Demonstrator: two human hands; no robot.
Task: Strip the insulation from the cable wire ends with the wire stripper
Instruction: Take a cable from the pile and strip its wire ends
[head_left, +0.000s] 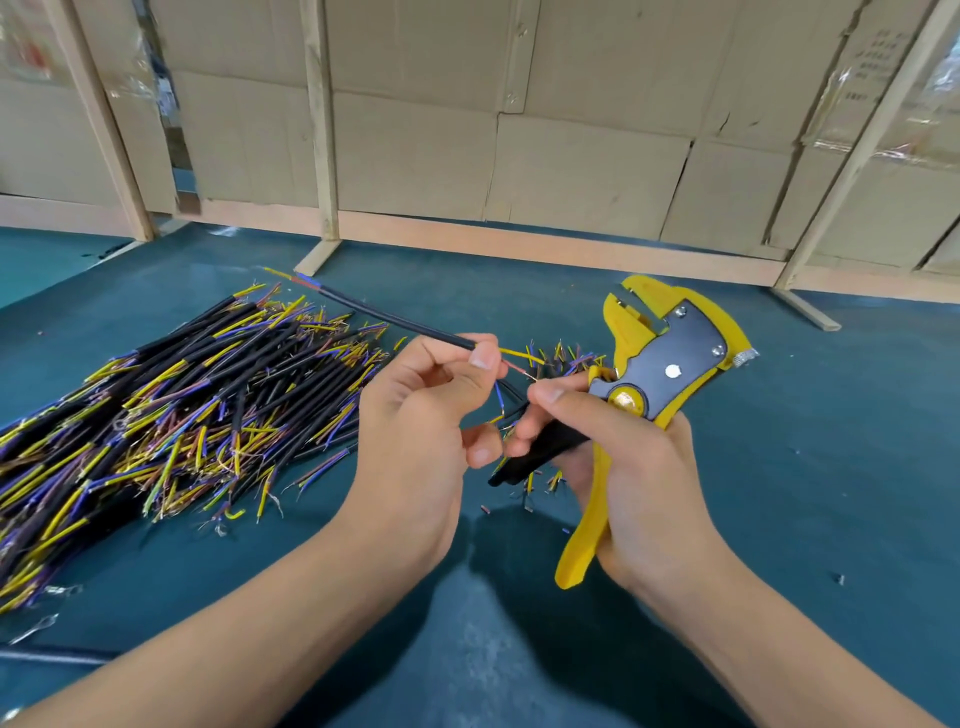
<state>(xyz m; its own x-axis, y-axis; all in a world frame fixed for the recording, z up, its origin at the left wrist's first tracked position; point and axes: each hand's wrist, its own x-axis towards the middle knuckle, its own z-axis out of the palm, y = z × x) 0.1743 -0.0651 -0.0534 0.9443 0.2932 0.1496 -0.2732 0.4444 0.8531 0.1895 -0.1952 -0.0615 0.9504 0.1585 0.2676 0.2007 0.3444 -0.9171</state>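
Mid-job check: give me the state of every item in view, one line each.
Cable: pinched in left hand, inner wires fanned out.
Wire stripper: gripped by right hand, no wire in its head.
Cable pile: lying loose on the table.

No text can be read. Dark printed lines on the cardboard box at upper right are too blurred to make out. No brand or number shows on the stripper.
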